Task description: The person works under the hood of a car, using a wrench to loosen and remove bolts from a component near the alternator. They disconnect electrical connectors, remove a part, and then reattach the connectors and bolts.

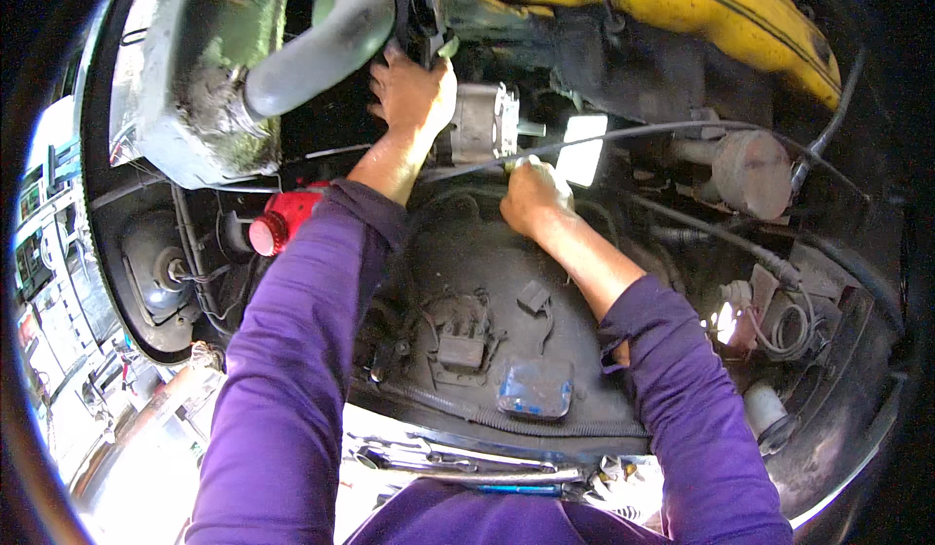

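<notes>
A grey metal alternator (477, 124) sits deep in the engine bay, a short stub pointing right from its end. My left hand (414, 92) is at its left end, fingers bent and partly hidden against the dark parts there. Just below and right of the alternator, my right hand (536, 194) is closed, its fingertips drawn together near the black cable (643, 128). What those fingertips hold, if anything, is too small to make out. Right of them is a bright white rectangular patch (582, 150).
A thick grey hose (321, 63) joins a dusty metal tank (209, 116) at left. A red-capped part (278, 224) lies below it. A yellow cover (662, 4) spans the top. Nearer me are a blue-marked box (536, 389) and several wrenches (467, 465) along the front edge.
</notes>
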`<control>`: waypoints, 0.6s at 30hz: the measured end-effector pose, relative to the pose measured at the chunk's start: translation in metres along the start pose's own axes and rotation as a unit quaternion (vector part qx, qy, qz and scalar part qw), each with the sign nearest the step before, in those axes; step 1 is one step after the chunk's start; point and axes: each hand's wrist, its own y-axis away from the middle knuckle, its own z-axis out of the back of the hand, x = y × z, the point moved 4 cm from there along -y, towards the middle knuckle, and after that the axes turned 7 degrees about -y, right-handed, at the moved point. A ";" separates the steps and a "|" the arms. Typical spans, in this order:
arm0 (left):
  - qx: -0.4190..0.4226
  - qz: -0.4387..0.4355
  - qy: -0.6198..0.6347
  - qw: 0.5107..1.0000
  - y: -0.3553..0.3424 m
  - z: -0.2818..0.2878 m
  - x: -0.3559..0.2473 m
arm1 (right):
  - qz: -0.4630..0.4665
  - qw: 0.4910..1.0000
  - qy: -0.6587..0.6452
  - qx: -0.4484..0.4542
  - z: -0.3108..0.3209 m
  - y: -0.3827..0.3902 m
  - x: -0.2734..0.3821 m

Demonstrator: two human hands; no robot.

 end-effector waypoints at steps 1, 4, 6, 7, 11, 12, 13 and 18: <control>0.008 -0.004 0.021 1.000 0.001 0.000 0.000 | -0.004 0.999 -0.032 -0.006 0.001 -0.001 0.001; -0.009 -0.004 0.007 1.000 0.003 0.004 0.000 | 0.003 1.000 -0.029 -0.005 0.000 0.003 0.005; -0.026 -0.015 -0.013 0.999 0.003 0.006 -0.002 | -0.007 0.999 -0.037 0.000 0.000 0.004 0.005; -0.022 -0.014 0.000 1.000 0.002 0.006 -0.002 | -0.003 0.999 -0.040 0.011 0.000 0.004 0.005; 0.014 -0.011 0.039 0.999 0.002 0.006 -0.002 | 0.029 0.994 -0.073 -0.073 0.005 0.001 0.001; 0.017 -0.009 0.042 0.999 0.002 0.006 -0.002 | 0.032 0.994 -0.075 -0.066 0.002 -0.001 0.000; 0.018 -0.007 0.044 0.999 0.003 0.006 -0.002 | 0.027 0.995 -0.074 -0.062 0.000 -0.004 -0.003; 0.016 0.003 0.029 0.999 0.003 0.008 -0.005 | 0.036 0.990 -0.102 -0.088 -0.007 -0.006 -0.004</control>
